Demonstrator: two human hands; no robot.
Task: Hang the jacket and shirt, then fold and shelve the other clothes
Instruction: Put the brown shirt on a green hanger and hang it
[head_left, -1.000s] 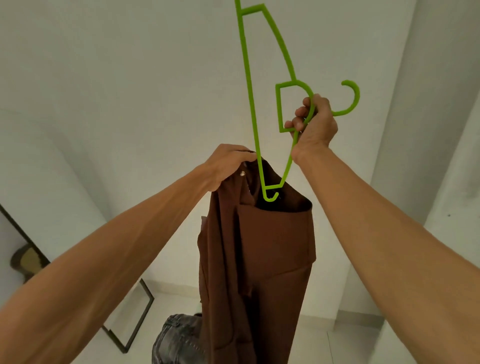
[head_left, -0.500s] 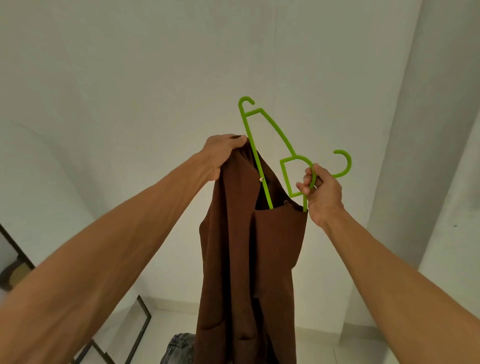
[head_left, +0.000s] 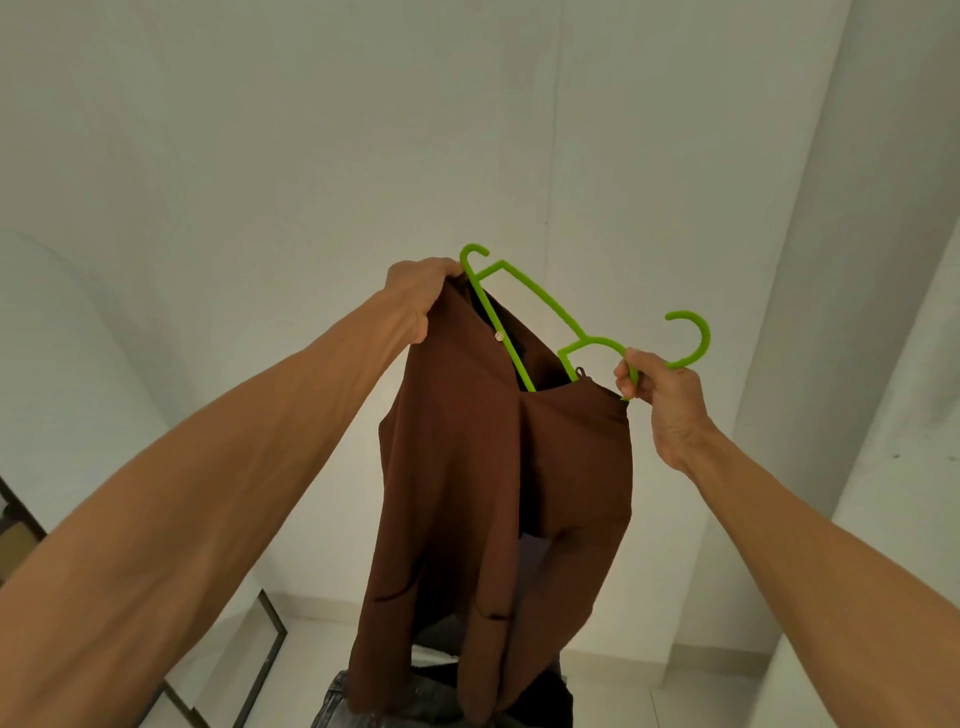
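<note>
A brown jacket (head_left: 467, 493) hangs in front of me, held up at chest height. My left hand (head_left: 418, 296) grips its collar at the upper left. A bright green plastic hanger (head_left: 550, 306) sits tilted inside the neck opening, one arm sticking out at the top left, its lower arm hidden in the cloth. My right hand (head_left: 657, 395) grips the hanger's neck just below the hook, at the jacket's right shoulder.
Grey denim clothing (head_left: 343, 706) lies low down below the jacket. A black metal frame (head_left: 270, 644) stands at the lower left on the pale floor. White walls surround me, with a corner column (head_left: 810, 364) on the right.
The hanger has slid deeper into the jacket's neck and lowered from overhead. My right hand has moved down and right; my left hand has lifted the collar up and left.
</note>
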